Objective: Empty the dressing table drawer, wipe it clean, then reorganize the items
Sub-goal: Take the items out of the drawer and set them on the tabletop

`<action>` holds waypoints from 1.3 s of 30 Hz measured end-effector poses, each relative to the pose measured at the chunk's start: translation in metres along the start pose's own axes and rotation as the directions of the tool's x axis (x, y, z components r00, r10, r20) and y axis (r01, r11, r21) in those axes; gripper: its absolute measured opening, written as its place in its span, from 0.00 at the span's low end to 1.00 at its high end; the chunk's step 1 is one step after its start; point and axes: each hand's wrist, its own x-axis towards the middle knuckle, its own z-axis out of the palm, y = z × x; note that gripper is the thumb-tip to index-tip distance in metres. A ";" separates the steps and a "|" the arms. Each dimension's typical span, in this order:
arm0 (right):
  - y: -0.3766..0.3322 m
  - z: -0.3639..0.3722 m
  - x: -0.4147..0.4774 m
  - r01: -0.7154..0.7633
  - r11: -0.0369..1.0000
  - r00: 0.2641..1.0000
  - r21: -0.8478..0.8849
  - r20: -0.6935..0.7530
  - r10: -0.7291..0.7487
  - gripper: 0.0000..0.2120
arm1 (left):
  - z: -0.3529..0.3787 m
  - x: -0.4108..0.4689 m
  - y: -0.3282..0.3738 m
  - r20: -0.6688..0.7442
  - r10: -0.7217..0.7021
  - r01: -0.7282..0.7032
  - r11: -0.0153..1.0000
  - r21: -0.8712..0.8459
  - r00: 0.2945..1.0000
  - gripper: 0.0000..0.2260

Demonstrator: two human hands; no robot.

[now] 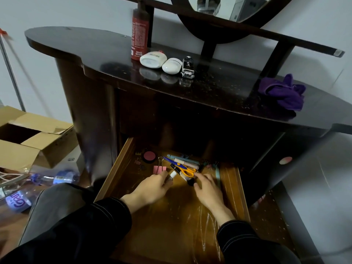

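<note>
- Emptying the drawer [114,169]: fingers of the left hand [152,187] pinch a white-capped tube [173,175].
- The right hand [207,188] touches a black thing [190,182]; I cannot tell if its fingers hold it.
- Next, I think: lift both onto the table [219,86].

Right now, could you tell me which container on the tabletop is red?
The tall bottle at the row's left end; the jars are white, the case black.

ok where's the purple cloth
Head view: the purple cloth lies crumpled on the right side of the dressing table top, well right of the white containers.
</note>
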 end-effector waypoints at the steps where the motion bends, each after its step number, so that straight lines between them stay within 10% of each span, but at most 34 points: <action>1: -0.003 0.003 0.004 0.033 0.998 0.999 -0.049 0.025 -0.031 0.23 | 0.000 0.000 -0.001 -0.011 0.000 0.000 1.000 0.002 1.000 0.11; 17: -0.015 -0.009 -0.003 -0.163 0.986 0.969 -0.044 -0.195 0.152 0.09 | -0.004 -0.002 -0.004 -0.094 -0.003 0.006 1.000 0.027 0.996 0.10; 24: -0.049 -0.072 -0.058 0.223 0.971 0.916 0.082 -0.359 -0.180 0.03 | -0.029 -0.022 0.022 -0.221 0.086 -0.104 0.992 -0.067 0.971 0.03; 33: -0.157 -0.232 -0.104 0.774 0.608 0.569 0.177 -0.616 -0.545 0.05 | -0.171 -0.062 0.100 -0.649 0.319 -0.469 0.881 -0.066 0.691 0.05; 39: -0.211 -0.262 -0.034 0.617 0.499 0.779 0.608 -0.561 -0.280 0.06 | -0.259 -0.031 0.113 -0.780 0.294 -0.351 0.931 0.102 0.552 0.05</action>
